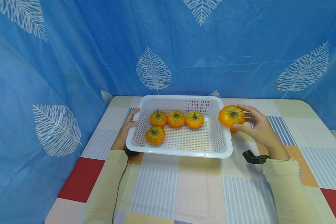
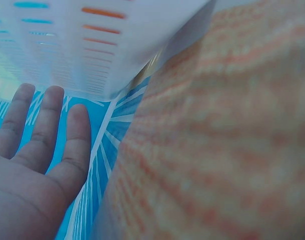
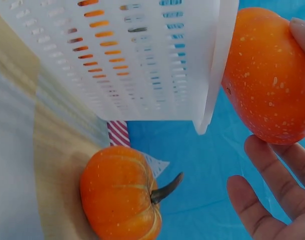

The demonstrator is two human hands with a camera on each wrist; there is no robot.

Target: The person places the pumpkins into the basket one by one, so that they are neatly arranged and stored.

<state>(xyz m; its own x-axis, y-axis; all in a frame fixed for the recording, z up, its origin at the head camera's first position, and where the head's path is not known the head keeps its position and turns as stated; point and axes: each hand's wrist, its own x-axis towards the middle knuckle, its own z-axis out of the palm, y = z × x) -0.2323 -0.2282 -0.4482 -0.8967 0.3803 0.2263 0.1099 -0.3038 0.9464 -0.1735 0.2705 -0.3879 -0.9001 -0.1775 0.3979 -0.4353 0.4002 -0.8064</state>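
A small orange pumpkin (image 1: pixel 231 115) is pinched in my right hand (image 1: pixel 256 126), thumb on the near side and fingers behind. It is level with the right rim of the white plastic basket (image 1: pixel 179 152) and overlaps that rim in the head view. Beneath it, in the right wrist view, another pumpkin (image 3: pixel 121 195) with a dark stem stands on the table beside the basket. Several pumpkins (image 1: pixel 176 118) sit inside the basket, toward its back and left. My left hand (image 1: pixel 126 129) is at the basket's left side, fingertips at the rim; its fingers (image 2: pixel 78 135) look fairly straight in the left wrist view.
A patchwork-patterned cloth (image 1: pixel 198 193) covers the table. Blue curtains (image 1: pixel 226 56) with white leaf prints hang behind the table and on its left. Black bands (image 1: pixel 254 157) are worn on both wrists.
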